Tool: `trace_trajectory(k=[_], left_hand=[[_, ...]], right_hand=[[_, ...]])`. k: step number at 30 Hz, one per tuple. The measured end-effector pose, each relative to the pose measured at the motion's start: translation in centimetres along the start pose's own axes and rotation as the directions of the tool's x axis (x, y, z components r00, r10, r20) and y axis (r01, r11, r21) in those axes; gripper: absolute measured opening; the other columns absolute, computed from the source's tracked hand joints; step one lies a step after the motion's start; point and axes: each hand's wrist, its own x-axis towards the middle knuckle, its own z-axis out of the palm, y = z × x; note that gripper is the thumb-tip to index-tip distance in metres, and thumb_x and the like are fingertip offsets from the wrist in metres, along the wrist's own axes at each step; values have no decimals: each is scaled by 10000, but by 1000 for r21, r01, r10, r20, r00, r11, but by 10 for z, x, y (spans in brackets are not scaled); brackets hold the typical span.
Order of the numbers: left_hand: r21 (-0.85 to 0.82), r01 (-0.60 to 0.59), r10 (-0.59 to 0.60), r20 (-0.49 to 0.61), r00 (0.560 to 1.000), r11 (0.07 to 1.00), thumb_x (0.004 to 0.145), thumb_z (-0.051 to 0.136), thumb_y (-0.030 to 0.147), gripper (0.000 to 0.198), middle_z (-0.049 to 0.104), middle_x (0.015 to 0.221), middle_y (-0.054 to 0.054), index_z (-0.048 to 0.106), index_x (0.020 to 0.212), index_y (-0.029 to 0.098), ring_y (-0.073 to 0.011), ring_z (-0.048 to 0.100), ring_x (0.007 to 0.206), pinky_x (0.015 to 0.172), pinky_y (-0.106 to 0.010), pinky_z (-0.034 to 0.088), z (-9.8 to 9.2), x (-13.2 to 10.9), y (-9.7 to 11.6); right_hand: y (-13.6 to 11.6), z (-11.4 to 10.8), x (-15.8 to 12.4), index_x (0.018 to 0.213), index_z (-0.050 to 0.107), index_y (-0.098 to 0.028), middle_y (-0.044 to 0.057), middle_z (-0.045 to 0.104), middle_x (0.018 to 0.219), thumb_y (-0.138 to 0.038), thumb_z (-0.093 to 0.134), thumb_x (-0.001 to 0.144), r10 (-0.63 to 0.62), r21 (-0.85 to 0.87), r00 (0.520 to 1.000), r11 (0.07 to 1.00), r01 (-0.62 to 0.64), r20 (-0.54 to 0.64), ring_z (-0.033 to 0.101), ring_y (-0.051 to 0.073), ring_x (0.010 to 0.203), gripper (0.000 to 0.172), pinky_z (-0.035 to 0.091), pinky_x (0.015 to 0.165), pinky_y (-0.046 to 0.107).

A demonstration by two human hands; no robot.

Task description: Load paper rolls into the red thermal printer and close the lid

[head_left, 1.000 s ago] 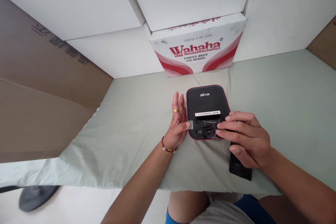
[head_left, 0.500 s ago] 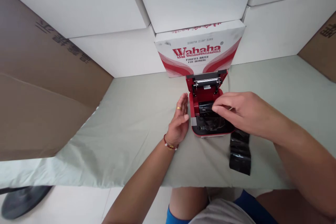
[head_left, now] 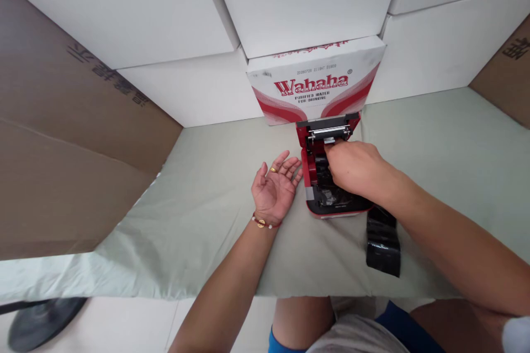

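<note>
A small red and black label printer [head_left: 338, 214] stands on the cloth with its lid [head_left: 329, 122] raised; a roller and metal bar show inside the lid. Shiny black film [head_left: 323, 174] lies in the open bay, partly hidden by my hand. My right hand [head_left: 356, 168] reaches over the bay from the right, fingers curled closed near the lid's hinge; whatever they grip is hidden. Palm up at the printer's left side, my left hand [head_left: 275, 190] is open and empty, its fingertips close to the red casing. A black film strip [head_left: 383, 245] lies to the printer's right.
Behind the printer stands a Wahaha water carton [head_left: 317, 85], with large white boxes [head_left: 306, 0] stacked behind it. Brown cartons stand at the left [head_left: 74, 138] and right [head_left: 505, 77]. Green cloth [head_left: 202, 204] covers the table, whose front edge is near my legs.
My left hand has turned palm up and drawn slightly away from the printer. My right hand has moved from the black film towards the lid, its fingers now tucked down.
</note>
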Motion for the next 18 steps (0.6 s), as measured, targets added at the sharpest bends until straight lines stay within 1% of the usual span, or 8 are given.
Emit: trace_trajectory(k=[4, 6, 8, 10, 12, 14, 16, 18], left_hand=[[24, -16, 16, 3, 1000, 1000, 926, 690, 513, 425, 818, 1043, -97, 787, 1181, 187, -233, 776, 1050, 993, -391, 600, -1, 2, 0], [55, -27, 27, -2, 1000, 998, 852, 737, 354, 283, 795, 1014, -72, 778, 1091, 206, -212, 764, 1003, 934, -363, 598, 0, 2, 0], [56, -23, 23, -3, 1000, 998, 753, 746, 162, 138, 734, 913, -25, 703, 874, 212, -156, 725, 866, 813, -294, 576, 1, 2, -1], [33, -15, 14, 21, 1000, 999, 727, 731, 58, 270, 576, 723, 25, 504, 679, 195, -96, 592, 650, 648, -226, 494, 3, 0, 0], [23, 6, -8, 65, 998, 1000, 757, 722, 40, 439, 373, 597, 54, 336, 617, 195, -77, 414, 513, 534, -206, 387, 4, -3, 0], [40, 47, -50, 93, 994, 998, 771, 705, 43, 494, 258, 553, 62, 271, 596, 202, -79, 315, 468, 486, -210, 316, 6, -6, 2], [62, 84, -89, 82, 993, 995, 766, 683, 39, 507, 216, 531, 61, 244, 575, 207, -80, 270, 450, 468, -215, 276, 7, -8, 3], [65, 94, -98, 54, 994, 993, 777, 662, 32, 510, 195, 520, 61, 234, 565, 210, -80, 242, 440, 461, -218, 255, 8, -8, 4]], right_hand=[[-22, -19, -18, 1125, 778, -212, 153, 832, 1012, -254, 697, 957, 112, -148, 994, 983, -112, -6, 763, 282, 755, 191, 530, 655, 383], [-27, -37, -34, 1093, 763, -231, 101, 829, 994, -338, 662, 1007, 91, -91, 995, 991, -94, -34, 753, 249, 753, 170, 507, 625, 351], [-18, -59, -55, 1097, 764, -263, 51, 820, 929, -433, 611, 1048, 81, 64, 994, 995, -76, -77, 743, 227, 723, 234, 503, 601, 341], [8, -79, -79, 1165, 772, -305, 16, 786, 799, -583, 564, 1061, 154, 183, 982, 974, -133, -106, 689, 202, 593, 362, 481, 536, 342], [48, -91, -104, 1175, 781, -317, -4, 664, 585, -814, 520, 996, 282, 163, 953, 951, -263, -108, 549, 186, 418, 589, 385, 432, 352], [91, -91, -125, 1152, 792, -308, 9, 587, 492, -915, 533, 919, 429, 59, 903, 902, -429, 17, 525, 210, 395, 700, 365, 424, 380], [127, -81, -142, 1092, 808, -274, 58, 640, 540, -902, 577, 883, 496, -15, 861, 867, -498, 113, 590, 251, 460, 701, 435, 484, 431], [146, -66, -153, 1045, 823, -239, 143, 773, 759, -855, 586, 889, 469, -41, 878, 883, -468, 95, 680, 300, 603, 677, 509, 589, 488]])
